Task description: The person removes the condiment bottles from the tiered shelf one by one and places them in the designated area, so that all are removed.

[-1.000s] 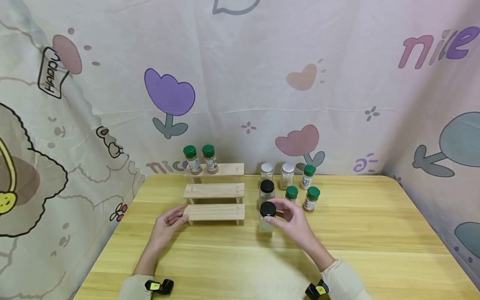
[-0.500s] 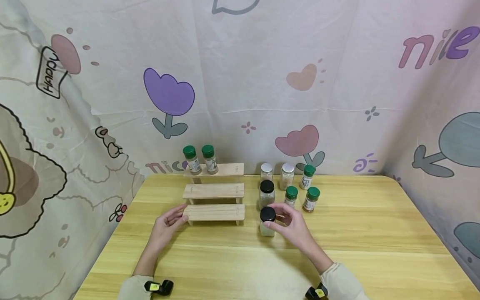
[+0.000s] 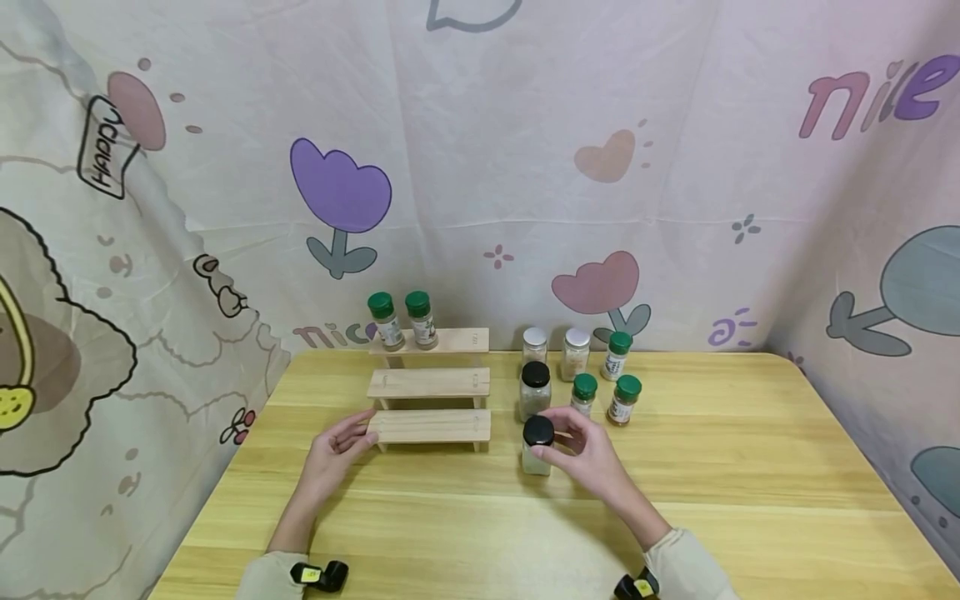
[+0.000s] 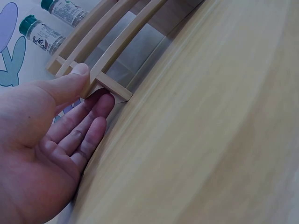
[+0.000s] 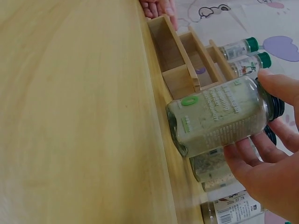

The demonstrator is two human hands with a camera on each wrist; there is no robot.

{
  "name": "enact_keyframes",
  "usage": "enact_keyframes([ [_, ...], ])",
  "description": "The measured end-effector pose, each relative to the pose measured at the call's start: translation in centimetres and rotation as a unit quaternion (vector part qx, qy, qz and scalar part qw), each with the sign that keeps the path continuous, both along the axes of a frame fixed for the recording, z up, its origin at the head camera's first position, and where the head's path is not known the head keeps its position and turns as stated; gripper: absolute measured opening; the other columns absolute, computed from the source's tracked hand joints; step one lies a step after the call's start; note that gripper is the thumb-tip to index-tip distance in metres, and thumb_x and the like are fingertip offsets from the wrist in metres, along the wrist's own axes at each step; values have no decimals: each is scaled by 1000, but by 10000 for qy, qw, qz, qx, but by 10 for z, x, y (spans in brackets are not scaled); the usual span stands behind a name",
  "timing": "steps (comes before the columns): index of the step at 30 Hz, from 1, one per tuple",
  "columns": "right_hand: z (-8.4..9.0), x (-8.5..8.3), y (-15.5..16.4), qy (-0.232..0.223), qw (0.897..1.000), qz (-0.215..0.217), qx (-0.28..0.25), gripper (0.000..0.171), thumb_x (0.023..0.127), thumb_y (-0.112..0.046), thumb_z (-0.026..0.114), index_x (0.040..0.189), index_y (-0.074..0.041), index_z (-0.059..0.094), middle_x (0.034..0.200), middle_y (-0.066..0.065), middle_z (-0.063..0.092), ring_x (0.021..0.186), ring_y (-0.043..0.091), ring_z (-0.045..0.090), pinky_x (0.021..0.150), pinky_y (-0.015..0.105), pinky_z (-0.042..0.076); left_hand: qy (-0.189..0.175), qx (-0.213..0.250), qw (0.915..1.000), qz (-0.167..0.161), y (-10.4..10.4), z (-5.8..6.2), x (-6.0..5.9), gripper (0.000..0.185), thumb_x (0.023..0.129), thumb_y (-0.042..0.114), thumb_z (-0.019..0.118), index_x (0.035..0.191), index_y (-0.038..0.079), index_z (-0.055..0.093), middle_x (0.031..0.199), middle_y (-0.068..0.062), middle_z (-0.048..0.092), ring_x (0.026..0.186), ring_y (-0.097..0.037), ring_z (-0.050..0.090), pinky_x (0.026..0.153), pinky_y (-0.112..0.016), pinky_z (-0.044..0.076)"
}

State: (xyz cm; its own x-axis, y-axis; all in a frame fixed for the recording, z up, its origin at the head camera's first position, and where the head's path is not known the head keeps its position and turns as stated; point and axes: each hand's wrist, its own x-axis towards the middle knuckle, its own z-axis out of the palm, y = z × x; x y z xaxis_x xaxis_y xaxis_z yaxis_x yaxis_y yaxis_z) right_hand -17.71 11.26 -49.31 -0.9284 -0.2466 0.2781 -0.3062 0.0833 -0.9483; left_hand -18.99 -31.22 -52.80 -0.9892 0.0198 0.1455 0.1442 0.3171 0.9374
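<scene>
My right hand (image 3: 561, 439) grips a clear jar with a black lid (image 3: 537, 447), upright just right of the wooden three-step rack (image 3: 430, 425). In the right wrist view the jar (image 5: 219, 116) holds pale green powder, with thumb and fingers of the right hand (image 5: 273, 121) curled round its lid end. Its base is at the table; I cannot tell whether it touches. My left hand (image 3: 358, 431) rests against the left end of the lowest step. Its thumb lies on the step's corner and its straight fingers lie beside the foot, as the left hand (image 4: 96, 91) shows in the left wrist view.
Two green-lid bottles (image 3: 384, 321) (image 3: 422, 319) stand on the rack's top step. Behind the held jar are another black-lid jar (image 3: 535, 390), two white-lid jars (image 3: 534, 343) (image 3: 576, 352) and three green-lid bottles (image 3: 617, 354). A printed curtain backs the wooden table (image 3: 750, 467).
My right hand has brought the black-lid jar slightly down and toward me, close to the tabletop. The left hand has stayed at the rack's end.
</scene>
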Motion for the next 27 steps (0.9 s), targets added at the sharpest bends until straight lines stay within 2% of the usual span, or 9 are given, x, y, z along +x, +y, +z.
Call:
enact_keyframes([
  [8, 0, 0, 1, -86, 9999, 12, 86, 46, 82, -6, 87, 124, -5, 66, 114, 12, 69, 109, 30, 66, 98, 33, 55, -3, -5, 10000, 37, 0, -1, 0, 46, 99, 17, 72, 141, 2, 61, 123, -24, 69, 102, -3, 68, 84, -19, 57],
  [13, 3, 1, 3, -39, 9999, 46, 149, 49, 82, -8, 88, 126, -6, 65, 118, 12, 68, 111, 29, 65, 101, 33, 52, 74, -3, 10000, 8, 1, -1, 1, 46, 99, 16, 71, 141, 0, 61, 122, -24, 69, 101, -4, 68, 83, -19, 57],
  [19, 13, 1, 5, 346, 9993, 14, 137, 46, 85, -8, 86, 126, -6, 66, 122, 13, 67, 115, 28, 65, 104, 33, 50, 26, 11, 10000, 12, 1, 0, 1, 46, 99, 17, 71, 141, 0, 60, 122, -23, 69, 102, -4, 68, 83, -20, 57],
  [27, 41, -1, 2, 908, 9958, 65, -118, 41, 89, -1, 80, 127, -3, 65, 127, 24, 63, 122, 37, 61, 108, 36, 46, -70, 51, 10000, 43, 0, 0, 0, 47, 99, 17, 72, 142, 3, 60, 126, -23, 68, 104, -3, 67, 85, -20, 57],
])
